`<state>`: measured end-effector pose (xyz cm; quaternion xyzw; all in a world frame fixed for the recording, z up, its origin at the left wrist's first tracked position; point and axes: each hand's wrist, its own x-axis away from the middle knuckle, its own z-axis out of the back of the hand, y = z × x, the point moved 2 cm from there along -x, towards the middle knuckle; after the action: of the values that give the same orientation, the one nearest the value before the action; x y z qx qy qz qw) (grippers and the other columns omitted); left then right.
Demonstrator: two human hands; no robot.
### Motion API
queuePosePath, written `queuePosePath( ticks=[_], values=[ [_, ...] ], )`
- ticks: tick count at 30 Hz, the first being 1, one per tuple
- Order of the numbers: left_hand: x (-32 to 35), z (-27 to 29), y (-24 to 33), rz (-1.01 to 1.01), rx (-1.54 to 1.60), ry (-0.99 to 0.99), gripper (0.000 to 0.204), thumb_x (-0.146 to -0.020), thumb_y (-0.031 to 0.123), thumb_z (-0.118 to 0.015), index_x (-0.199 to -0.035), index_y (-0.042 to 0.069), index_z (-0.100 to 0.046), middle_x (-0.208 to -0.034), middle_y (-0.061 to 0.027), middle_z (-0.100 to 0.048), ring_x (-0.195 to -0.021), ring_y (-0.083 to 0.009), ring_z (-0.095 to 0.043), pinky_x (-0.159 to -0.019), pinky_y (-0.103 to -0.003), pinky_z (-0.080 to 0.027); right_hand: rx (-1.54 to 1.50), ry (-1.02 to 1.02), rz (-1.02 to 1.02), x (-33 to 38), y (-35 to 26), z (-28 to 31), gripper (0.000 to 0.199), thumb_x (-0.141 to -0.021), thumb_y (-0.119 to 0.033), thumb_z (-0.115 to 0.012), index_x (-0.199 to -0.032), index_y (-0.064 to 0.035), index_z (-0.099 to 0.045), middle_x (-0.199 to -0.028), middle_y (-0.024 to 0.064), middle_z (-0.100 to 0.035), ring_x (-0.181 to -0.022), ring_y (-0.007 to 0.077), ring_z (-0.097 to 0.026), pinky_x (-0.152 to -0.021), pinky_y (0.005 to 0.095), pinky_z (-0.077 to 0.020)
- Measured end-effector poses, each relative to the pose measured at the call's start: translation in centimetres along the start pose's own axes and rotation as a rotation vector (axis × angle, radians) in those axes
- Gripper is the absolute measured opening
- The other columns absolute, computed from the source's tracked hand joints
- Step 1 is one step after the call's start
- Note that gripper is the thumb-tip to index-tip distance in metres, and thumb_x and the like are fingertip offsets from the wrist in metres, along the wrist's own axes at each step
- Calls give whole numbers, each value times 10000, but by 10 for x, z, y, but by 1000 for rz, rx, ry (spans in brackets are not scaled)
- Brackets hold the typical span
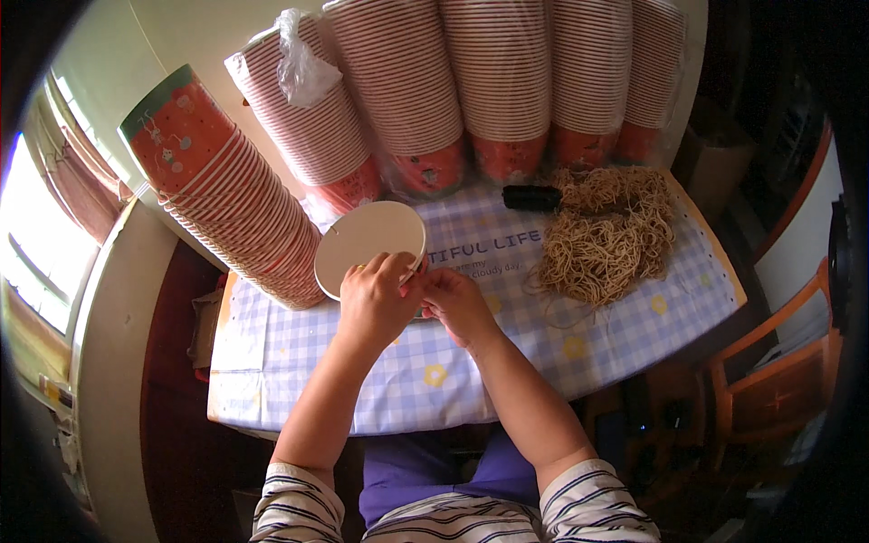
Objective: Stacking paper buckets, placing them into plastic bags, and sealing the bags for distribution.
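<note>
the left hand curls over the near rim of a paper tub, its exact grip hidden, while the right hand bunches its fingertips together just beside it; i can't tell what they pinch. the tub sits over the checked, smooth cloth, left of centre; being light and round, it could roll if the left slackens, bending its rim. to the right, frizzy tan twine could snag; farther back stand ribbed red stacks in crinkly clear plastic.
</note>
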<state>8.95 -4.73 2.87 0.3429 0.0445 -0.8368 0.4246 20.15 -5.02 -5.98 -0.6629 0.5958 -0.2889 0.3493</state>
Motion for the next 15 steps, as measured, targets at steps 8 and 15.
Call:
queuePosePath(
  ticks=[8, 15],
  values=[
    [-1, -1, 4, -149, -13, 46, 254, -689, 86, -621, -940, 74, -587, -797, -80, -630, -745, -251, -614, -737, -370, -440, -22, 6, 18, -2, 4, 1, 66, -869, -116, -605, -836, -62, -589, -742, 17, -596, -611, 78, -494, -580, 223, -413],
    [0, 0, 6, -169, 45, 69, 273, -708, 48, -613, -976, 63, -565, -796, -85, -628, -752, -255, -619, -733, -376, -447, 48, 35, 26, -1, 2, 2, 58, -866, -113, -604, -837, -66, -585, -742, 9, -593, -607, 67, -487, -575, 218, -408]
  ],
)
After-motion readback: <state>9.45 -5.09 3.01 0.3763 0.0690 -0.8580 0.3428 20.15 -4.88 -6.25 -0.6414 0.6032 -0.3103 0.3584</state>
